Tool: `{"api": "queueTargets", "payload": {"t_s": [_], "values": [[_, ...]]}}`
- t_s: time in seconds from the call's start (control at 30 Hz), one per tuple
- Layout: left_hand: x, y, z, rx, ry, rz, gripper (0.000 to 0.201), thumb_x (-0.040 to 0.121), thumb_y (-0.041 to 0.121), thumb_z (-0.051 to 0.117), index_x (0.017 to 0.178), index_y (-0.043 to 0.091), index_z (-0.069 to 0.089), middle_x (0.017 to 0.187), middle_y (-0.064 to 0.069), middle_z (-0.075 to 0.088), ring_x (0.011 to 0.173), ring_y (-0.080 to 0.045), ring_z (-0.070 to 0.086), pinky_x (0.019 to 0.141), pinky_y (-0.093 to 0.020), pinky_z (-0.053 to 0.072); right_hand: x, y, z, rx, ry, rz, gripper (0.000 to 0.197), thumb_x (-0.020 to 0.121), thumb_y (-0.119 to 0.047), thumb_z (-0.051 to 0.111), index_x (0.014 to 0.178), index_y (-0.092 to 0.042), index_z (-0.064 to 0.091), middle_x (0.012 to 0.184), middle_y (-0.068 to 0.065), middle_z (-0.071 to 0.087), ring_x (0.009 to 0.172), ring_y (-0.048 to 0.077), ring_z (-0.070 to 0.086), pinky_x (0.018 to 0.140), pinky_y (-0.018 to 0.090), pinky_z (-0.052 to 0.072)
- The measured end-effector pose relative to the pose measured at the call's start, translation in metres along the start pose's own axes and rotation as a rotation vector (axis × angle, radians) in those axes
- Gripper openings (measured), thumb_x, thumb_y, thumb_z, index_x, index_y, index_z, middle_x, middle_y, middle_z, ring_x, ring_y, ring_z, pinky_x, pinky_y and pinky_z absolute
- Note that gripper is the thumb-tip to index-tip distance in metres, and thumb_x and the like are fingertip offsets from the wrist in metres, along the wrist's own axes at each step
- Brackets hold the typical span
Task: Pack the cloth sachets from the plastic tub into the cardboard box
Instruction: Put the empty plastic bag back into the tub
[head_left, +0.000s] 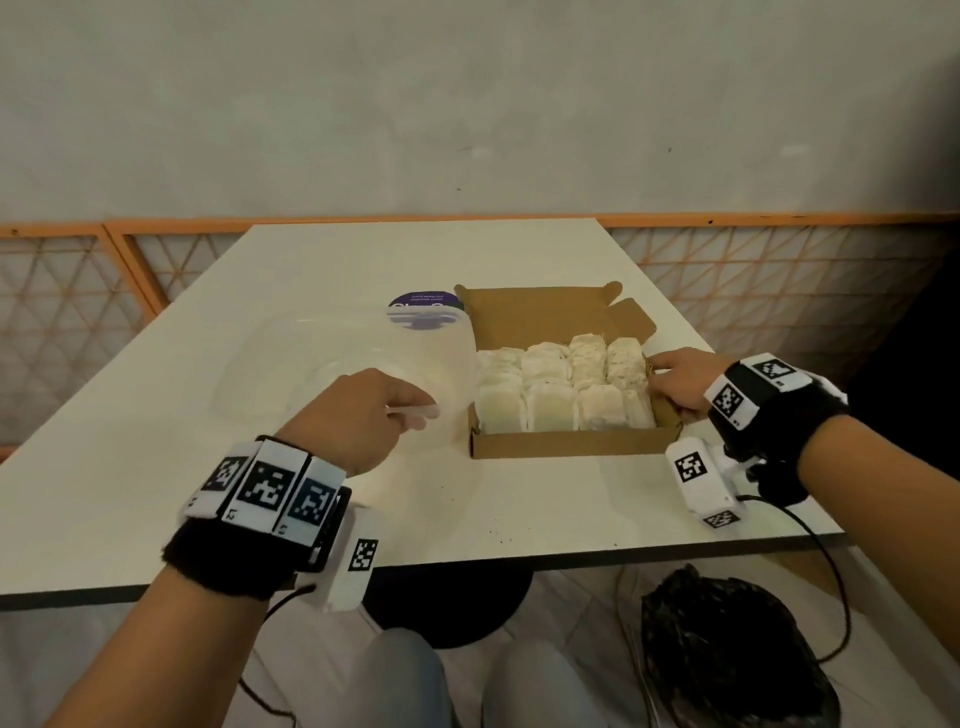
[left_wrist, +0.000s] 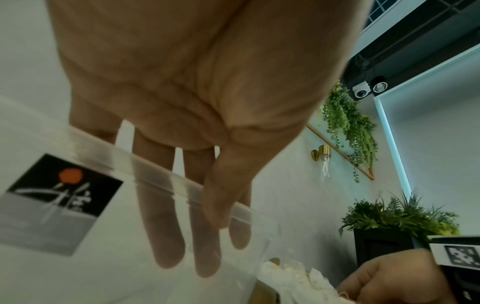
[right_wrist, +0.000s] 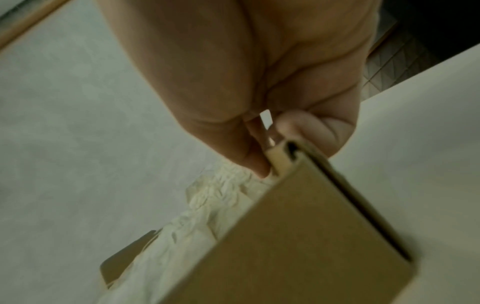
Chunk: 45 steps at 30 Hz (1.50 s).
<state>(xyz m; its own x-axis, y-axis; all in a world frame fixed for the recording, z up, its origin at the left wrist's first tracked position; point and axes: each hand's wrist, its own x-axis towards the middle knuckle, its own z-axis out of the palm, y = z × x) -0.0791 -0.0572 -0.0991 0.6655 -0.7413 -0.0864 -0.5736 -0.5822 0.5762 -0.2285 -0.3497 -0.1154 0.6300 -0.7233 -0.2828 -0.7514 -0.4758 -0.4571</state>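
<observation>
The head view looks down and forward from above the near edge of the table (head_left: 156, 405), taking in the whole cardboard box (head_left: 566, 441). The left wrist view sits very close under the palm, left of the box, facing up toward a wall. The right wrist view presses close against the box's right wall (right_wrist: 298, 236). All three share the box's right end.

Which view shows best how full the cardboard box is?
Head view: it looks down into the whole cardboard box, where sachets fill the base in rows. Right wrist shows only one wall and a few sachets; left wrist just a corner.
</observation>
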Motion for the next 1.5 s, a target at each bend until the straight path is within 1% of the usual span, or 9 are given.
{"api": "queueTargets", "payload": {"t_s": [0.23, 0.37, 0.47, 0.6, 0.73, 0.9, 1.13, 1.33, 1.5], "values": [[-0.021, 0.000, -0.005, 0.012, -0.063, 0.022, 0.029, 0.096, 0.014, 0.052, 0.111, 0.032, 0.069, 0.104, 0.011, 0.070, 0.103, -0.005, 0.059, 0.085, -0.015, 0.040, 0.000, 0.003, 0.000, 0.023, -0.013, 0.006, 0.034, 0.091, -0.009, 0.044, 0.122, -0.005, 0.056, 0.064, 0.010, 0.052, 0.048, 0.020, 0.044, 0.049, 0.026, 0.039], [-0.027, 0.014, -0.036, -0.052, -0.021, 0.008, 0.019, 0.093, 0.019, 0.056, 0.104, 0.030, 0.067, 0.106, 0.012, 0.066, 0.097, -0.011, 0.062, 0.071, -0.011, 0.044, -0.020, -0.024, -0.010, -0.185, 0.167, -0.123, 0.046, 0.090, -0.019, 0.055, 0.133, -0.006, 0.045, 0.118, 0.016, 0.058, 0.086, 0.024, 0.055, 0.071, 0.026, 0.039], [-0.027, 0.012, -0.068, -0.116, 0.180, -0.050, 0.017, 0.093, 0.021, 0.056, 0.106, 0.026, 0.066, 0.108, 0.007, 0.064, 0.095, -0.023, 0.062, 0.066, -0.016, 0.040, -0.043, -0.080, -0.011, 0.014, 0.259, -0.386, 0.028, 0.086, -0.021, 0.060, 0.113, -0.013, 0.061, 0.092, 0.005, 0.063, 0.084, 0.022, 0.061, 0.080, 0.034, 0.050], [-0.023, -0.018, -0.091, -0.057, 0.338, -0.301, 0.020, 0.092, 0.016, 0.054, 0.107, 0.026, 0.062, 0.084, -0.005, 0.061, 0.061, -0.020, 0.052, 0.053, -0.025, 0.038, -0.063, -0.164, 0.028, 0.322, -0.186, -0.478, 0.004, 0.086, -0.004, 0.060, 0.088, -0.005, 0.062, 0.076, 0.008, 0.065, 0.066, 0.019, 0.067, 0.065, 0.028, 0.059], [-0.009, -0.055, -0.094, -0.016, 0.222, -0.493, 0.033, 0.093, 0.005, 0.048, 0.124, 0.007, 0.060, 0.129, -0.016, 0.056, 0.115, -0.032, 0.054, 0.092, -0.039, 0.046, -0.059, -0.200, 0.068, 0.040, -0.365, -0.412, 0.029, 0.081, -0.010, 0.069, 0.106, 0.002, 0.063, 0.081, 0.007, 0.064, 0.064, 0.019, 0.066, 0.065, 0.029, 0.059], [-0.007, -0.074, -0.084, -0.232, 0.175, -0.591, 0.036, 0.094, 0.009, 0.052, 0.128, -0.001, 0.053, 0.128, -0.021, 0.056, 0.114, -0.036, 0.058, 0.083, -0.046, 0.056, -0.054, -0.204, 0.080, -0.105, -0.429, -0.322, 0.006, 0.087, -0.015, 0.062, 0.088, -0.009, 0.062, 0.073, 0.005, 0.060, 0.055, 0.017, 0.061, 0.043, 0.021, 0.046], [-0.007, -0.072, -0.083, -0.185, 0.212, -0.579, 0.033, 0.090, 0.018, 0.060, 0.119, 0.002, 0.057, 0.124, -0.015, 0.058, 0.109, -0.032, 0.059, 0.092, -0.044, 0.050, -0.055, -0.205, 0.082, 0.026, -0.472, -0.266, 0.015, 0.090, -0.003, 0.052, 0.076, -0.007, 0.057, 0.050, 0.005, 0.061, 0.042, 0.011, 0.058, 0.038, 0.016, 0.043], [-0.011, -0.044, -0.090, 0.060, 0.351, -0.240, 0.066, 0.084, 0.036, 0.068, 0.142, 0.020, 0.039, 0.150, -0.002, 0.034, 0.133, -0.023, 0.038, 0.098, -0.031, 0.032, -0.074, -0.203, 0.049, 0.181, -0.317, -0.468, 0.020, 0.096, -0.012, 0.045, 0.100, -0.008, 0.065, 0.078, -0.001, 0.065, 0.065, 0.006, 0.059, 0.054, 0.014, 0.046], [-0.003, -0.021, -0.101, 0.104, 0.270, -0.166, 0.054, 0.084, 0.037, 0.068, 0.130, 0.015, 0.049, 0.123, -0.004, 0.054, 0.112, -0.023, 0.052, 0.083, -0.028, 0.036, -0.082, -0.189, 0.018, 0.208, -0.141, -0.695, 0.020, 0.091, -0.020, 0.056, 0.105, -0.014, 0.070, 0.101, 0.002, 0.070, 0.088, 0.008, 0.065, 0.075, 0.021, 0.051]]}}
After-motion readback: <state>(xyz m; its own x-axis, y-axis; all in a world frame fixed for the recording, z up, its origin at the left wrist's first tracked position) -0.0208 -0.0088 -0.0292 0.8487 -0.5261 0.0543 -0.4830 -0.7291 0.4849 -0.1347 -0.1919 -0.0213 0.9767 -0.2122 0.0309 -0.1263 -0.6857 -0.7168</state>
